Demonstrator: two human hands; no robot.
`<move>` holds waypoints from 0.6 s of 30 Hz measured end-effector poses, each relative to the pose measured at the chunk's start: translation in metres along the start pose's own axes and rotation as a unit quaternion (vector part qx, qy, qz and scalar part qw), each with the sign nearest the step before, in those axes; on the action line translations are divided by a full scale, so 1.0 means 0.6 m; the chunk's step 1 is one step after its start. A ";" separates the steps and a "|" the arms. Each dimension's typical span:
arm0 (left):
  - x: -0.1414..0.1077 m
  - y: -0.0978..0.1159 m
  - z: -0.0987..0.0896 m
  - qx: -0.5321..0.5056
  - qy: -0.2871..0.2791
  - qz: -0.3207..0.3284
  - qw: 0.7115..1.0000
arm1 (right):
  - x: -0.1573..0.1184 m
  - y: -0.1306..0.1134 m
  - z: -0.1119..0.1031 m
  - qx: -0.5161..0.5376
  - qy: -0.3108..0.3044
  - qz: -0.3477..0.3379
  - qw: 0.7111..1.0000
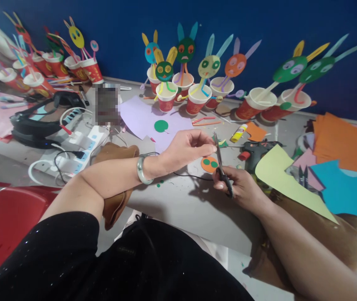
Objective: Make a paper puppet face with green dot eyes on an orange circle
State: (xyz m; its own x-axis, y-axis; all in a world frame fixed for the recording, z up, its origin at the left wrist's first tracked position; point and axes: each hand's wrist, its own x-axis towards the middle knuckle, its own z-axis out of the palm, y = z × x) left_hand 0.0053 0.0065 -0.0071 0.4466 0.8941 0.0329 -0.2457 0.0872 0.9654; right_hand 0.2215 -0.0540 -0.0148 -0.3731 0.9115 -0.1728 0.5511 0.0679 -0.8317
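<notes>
My left hand [186,151], with a bracelet on its wrist, is closed in a pinch at the blades of the scissors [220,167]. What its fingertips hold is too small to name. The black handles of the scissors are in my right hand [241,188], and the blades point up and away. Just beyond the blades lie small green paper scraps [224,143]. Under the scissors an orange paper disc [207,166] with two green ovals rests on the table. A green circle [161,126] sits on purple paper [139,115].
Red paper cups [165,103] with rabbit-faced figures stand along the blue wall. A glue stick [239,133] and a glue gun [259,152] lie ahead right. Orange [344,142] and blue paper [347,188] are at right, a power strip [87,152] at left.
</notes>
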 end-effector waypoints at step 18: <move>-0.002 -0.001 0.002 0.015 0.013 -0.007 1.000 | 0.002 0.051 0.015 -0.001 0.020 -0.008 1.000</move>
State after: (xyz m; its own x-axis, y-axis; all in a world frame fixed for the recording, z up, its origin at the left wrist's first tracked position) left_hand 0.0060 0.0048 -0.0076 0.4272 0.9040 0.0136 -0.2140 0.0864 0.9730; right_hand 0.2313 -0.0546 -0.0448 -0.3517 0.9257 -0.1392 0.5471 0.0826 -0.8330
